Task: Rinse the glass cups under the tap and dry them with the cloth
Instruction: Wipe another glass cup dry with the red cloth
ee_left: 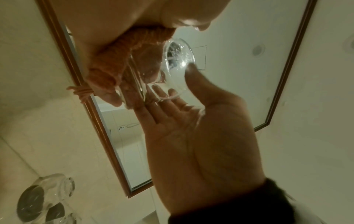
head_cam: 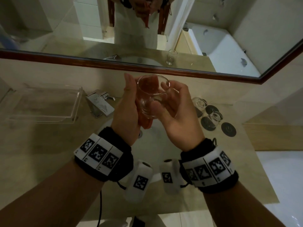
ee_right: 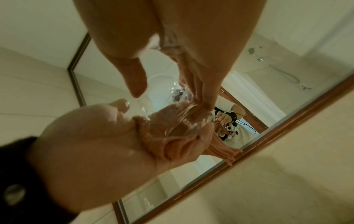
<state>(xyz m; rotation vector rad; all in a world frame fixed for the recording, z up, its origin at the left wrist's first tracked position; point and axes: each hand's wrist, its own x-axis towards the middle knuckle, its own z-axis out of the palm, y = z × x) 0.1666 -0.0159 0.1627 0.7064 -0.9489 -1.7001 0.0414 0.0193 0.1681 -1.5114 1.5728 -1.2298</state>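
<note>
Glass cup [head_cam: 151,97] is raised over the sink [head_cam: 147,145]; my right hand [head_cam: 173,110] curls around it for steadiness while my left hand [head_cam: 127,108] presses the orange cloth [head_cam: 145,123] against it, drying, I judge.

**Cloth mostly out of sight behind glass and palm**

The orange cloth [head_cam: 148,82] shows only through the held glass cup [head_cam: 151,95] and below the left hand [head_cam: 129,105], which covers the rest of it. Head view cuts the mirror [head_cam: 147,30] at the top edge. In the left wrist view, the counter's upturned glasses [ee_left: 57,191] sit blurred, running off the bottom edge. Right wrist: the right hand [ee_right: 99,144] fills the view, soft-focus.
</note>
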